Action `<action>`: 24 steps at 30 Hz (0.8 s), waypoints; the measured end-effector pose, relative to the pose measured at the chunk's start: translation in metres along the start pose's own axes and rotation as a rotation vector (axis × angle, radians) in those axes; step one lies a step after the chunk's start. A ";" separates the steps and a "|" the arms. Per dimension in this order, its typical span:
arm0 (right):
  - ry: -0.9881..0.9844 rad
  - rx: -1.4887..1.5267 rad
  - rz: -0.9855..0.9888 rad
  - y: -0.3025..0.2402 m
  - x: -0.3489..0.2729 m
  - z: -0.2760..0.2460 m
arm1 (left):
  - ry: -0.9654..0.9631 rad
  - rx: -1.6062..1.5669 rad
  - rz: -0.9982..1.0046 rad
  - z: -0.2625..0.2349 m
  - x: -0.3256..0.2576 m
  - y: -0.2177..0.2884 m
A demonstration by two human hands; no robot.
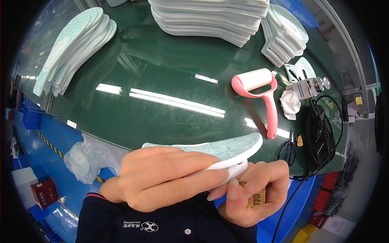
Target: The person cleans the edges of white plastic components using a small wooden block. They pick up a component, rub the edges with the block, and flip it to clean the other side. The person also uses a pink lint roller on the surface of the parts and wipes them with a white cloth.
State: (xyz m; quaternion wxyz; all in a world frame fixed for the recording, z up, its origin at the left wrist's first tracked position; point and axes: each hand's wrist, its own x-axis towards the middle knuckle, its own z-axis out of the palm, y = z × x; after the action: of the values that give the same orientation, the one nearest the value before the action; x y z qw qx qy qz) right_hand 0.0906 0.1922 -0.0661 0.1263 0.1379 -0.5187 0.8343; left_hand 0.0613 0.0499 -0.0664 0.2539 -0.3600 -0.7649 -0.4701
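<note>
- One shoe sole (227,148), mint-green tread over a white edge, is held just off the near rim of the green table (154,81), close to the person's chest.
- The left hand (162,178) is curled over the sole's heel half, fingers lying long across its top, thumb underneath.
- The right hand (253,192) is closed into a loose fist just under the sole, gripping one small brown block (255,197); its fingertips touch the sole's white edge.
- Three stacks of like soles lie on the table: one fanned stack (73,46) at the far left, one tall stack (210,18) at the far middle, one leaning stack (283,36) at the far right.
- One pink lint roller (259,93) lies right of the table's middle, beyond the sole's toe.
- Past the roller, toward the right rim: one white cloth (289,103), one small clear bottle (306,87), one pair of black scissors (288,150), one black bundle with cables (318,135).
- The table's middle, between the stacks and the near edge, lies bare and glossy.
- One crumpled plastic bag (87,158) sits below the near-left rim.
</note>
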 end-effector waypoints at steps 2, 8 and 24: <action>-0.016 -0.021 0.030 0.001 0.000 -0.001 | -0.012 -0.018 0.007 0.001 -0.002 -0.004; 0.003 -0.040 0.053 -0.001 0.002 0.002 | -0.018 0.026 0.044 -0.003 -0.003 -0.005; -0.081 -0.074 0.002 0.004 0.001 -0.001 | 0.004 0.058 0.007 -0.004 -0.006 -0.002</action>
State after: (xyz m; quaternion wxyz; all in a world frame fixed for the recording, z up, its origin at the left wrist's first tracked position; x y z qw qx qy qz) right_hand 0.0876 0.1917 -0.0695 0.1095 0.1664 -0.5541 0.8083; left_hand 0.0635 0.0436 -0.0700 0.2675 -0.3544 -0.7762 -0.4476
